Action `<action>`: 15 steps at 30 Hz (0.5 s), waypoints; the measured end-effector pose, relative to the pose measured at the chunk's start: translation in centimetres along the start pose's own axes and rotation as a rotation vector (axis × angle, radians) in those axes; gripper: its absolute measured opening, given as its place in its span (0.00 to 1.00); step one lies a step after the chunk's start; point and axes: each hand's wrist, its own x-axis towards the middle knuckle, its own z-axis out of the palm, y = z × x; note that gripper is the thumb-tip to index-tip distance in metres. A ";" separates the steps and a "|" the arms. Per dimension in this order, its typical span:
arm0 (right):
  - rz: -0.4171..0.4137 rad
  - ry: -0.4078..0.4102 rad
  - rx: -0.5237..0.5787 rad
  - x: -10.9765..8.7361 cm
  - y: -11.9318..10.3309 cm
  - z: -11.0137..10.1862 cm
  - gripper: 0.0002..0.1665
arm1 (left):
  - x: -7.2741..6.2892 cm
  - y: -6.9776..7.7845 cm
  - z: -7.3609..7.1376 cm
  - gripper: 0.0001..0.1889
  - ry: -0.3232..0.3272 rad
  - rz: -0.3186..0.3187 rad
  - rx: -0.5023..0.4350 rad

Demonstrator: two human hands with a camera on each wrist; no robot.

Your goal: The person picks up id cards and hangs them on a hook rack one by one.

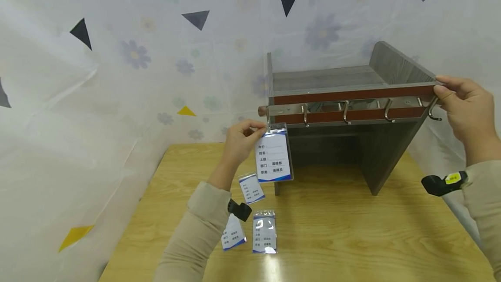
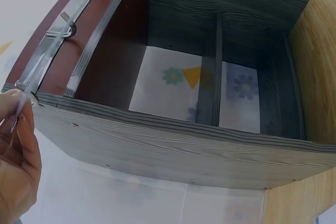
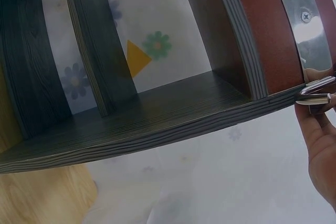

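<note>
My left hand point(image 1: 239, 145) pinches a clear-sleeved ID badge point(image 1: 273, 156) by its upper left corner. The badge hangs upright, with its top edge right at the leftmost hook point(image 1: 268, 115) of a metal rail. In the left wrist view the left hand point(image 2: 20, 166) holds the sleeve's thin edge by the hook at the rail's end. That rail point(image 1: 289, 109) runs along the front of a grey wooden shelf unit point(image 1: 321, 79). At its right front corner, my right hand point(image 1: 471, 110) grips the unit by the last hook point(image 1: 432, 110); the right wrist view shows fingers point(image 3: 315, 124) behind that hook.
Several empty hooks, such as a middle hook point(image 1: 346, 112), line the rail. On the wooden table point(image 1: 332, 238) lie three more badges: one near the unit point(image 1: 252, 188), one in front point(image 1: 264, 234), and one partly hidden point(image 1: 234, 232) by my left sleeve. A patterned sheet point(image 1: 231, 64) hangs behind.
</note>
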 end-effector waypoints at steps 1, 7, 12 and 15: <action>-0.007 0.000 0.005 0.0 0.0 0.0 0.18 | 0.0 -0.1 0.0 0.05 0.001 0.008 -0.006; -0.001 0.002 -0.011 0.0 0.0 0.0 0.18 | 0.3 -1.1 0.0 0.05 0.005 0.074 0.020; -0.010 0.002 0.017 0.1 -0.1 0.1 0.18 | 1.0 -3.5 -0.3 0.06 -0.010 0.148 0.063; -0.024 0.002 0.051 0.1 -0.2 0.3 0.17 | 1.2 -4.1 -0.4 0.06 -0.010 0.153 0.096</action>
